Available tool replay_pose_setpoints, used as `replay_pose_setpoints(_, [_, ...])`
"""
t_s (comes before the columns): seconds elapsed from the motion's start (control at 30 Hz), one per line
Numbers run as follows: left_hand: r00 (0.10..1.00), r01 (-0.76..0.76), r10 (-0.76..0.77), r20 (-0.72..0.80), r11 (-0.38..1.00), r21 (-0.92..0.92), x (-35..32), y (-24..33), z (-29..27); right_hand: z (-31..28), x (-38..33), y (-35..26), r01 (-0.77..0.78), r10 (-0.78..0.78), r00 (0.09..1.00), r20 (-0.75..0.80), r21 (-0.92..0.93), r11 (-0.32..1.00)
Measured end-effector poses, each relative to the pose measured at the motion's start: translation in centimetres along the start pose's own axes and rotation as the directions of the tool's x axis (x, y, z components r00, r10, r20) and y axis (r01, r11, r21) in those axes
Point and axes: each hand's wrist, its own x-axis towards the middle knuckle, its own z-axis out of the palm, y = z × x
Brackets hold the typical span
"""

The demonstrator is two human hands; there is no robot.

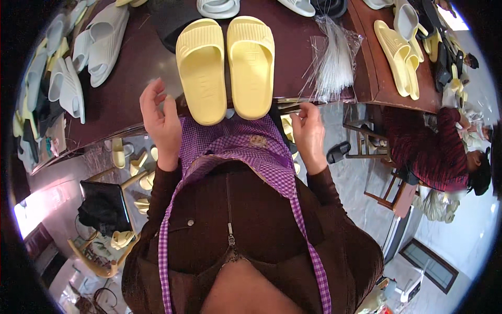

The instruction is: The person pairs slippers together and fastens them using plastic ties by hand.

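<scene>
Two yellow slippers [205, 83] with ribbed straps [200, 39] are side by side at the upper centre of the frame, left grip [162, 119] and right grip [309, 133] both released.

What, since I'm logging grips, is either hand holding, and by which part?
Nothing is held: the left hand and right hand are both empty, fingers loosely curled, apart from the yellow slippers.

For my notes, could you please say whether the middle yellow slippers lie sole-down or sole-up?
Sole-down: both yellow slippers show their footbeds and ribbed straps facing upward.
</scene>
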Motion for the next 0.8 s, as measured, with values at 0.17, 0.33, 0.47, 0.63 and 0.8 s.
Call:
replay_pose_setpoints(0.17, [0.999,-0.021,0.021,0.038,1.000,-0.008,-0.1,0.9,0.7,0.9,1.2,0.7,-0.039,0.035,0.998,-0.056,-0.077,0.996])
replay_pose_setpoints(0.33, [0.996,-0.076,0.076,0.053,0.997,-0.014,-0.2,2.0,1.5,0.9,2.1,1.2,0.122,-0.129,0.983,-0.129,-0.056,0.991])
replay_pose_setpoints(0.47, [0.980,-0.173,0.166,0.107,0.983,0.060,0.0,3.0,2.2,-0.8,2.3,-0.4,0.292,-0.282,0.938,-0.203,0.021,0.956])
replay_pose_setpoints(0.63, [0.836,-0.295,0.299,0.460,0.952,-0.083,0.6,5.9,5.3,-2.8,2.7,-3.3,0.491,-0.460,0.850,-0.256,0.073,0.868])
replay_pose_setpoints(0.8, [0.715,-0.424,0.542,0.441,0.839,-0.342,1.2,7.7,11.2,-2.8,3.5,-4.7,0.593,-0.564,0.788,-0.247,0.054,0.804])
